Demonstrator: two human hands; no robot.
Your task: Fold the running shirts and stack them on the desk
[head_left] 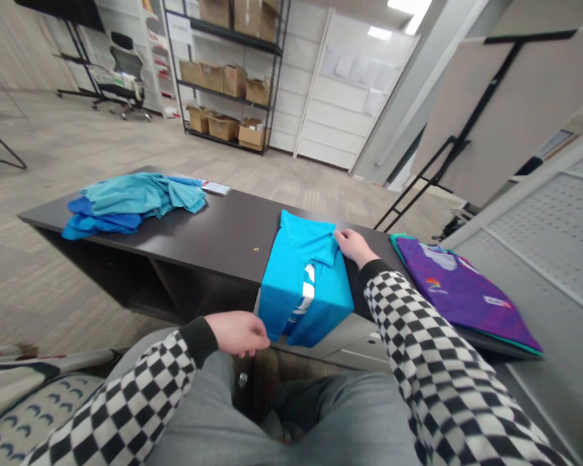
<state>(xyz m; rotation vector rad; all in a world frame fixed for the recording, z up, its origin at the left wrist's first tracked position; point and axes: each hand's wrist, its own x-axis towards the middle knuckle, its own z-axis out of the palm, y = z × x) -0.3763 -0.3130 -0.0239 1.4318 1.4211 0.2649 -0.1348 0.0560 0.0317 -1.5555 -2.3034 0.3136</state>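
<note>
A bright blue T-shirt (301,259) with a white and dark blue print lies partly folded on the dark table, its lower part hanging over the front edge. My right hand (354,247) pinches the shirt's right edge near the far end, thumb and fingers closed on the cloth. Lower down, my left hand (240,333) is closed with curled fingers, its fingertips at the hanging bottom left corner of the shirt. Exactly how much cloth sits between those fingertips is hard to see.
Crumpled teal and blue shirts (136,197) lie on the table's left part, beside a small flat packet (216,188). On the right, a stack of flat shirts has a purple one (459,281) on top. Beyond are shelves with cardboard boxes (223,77) and a stand (447,162).
</note>
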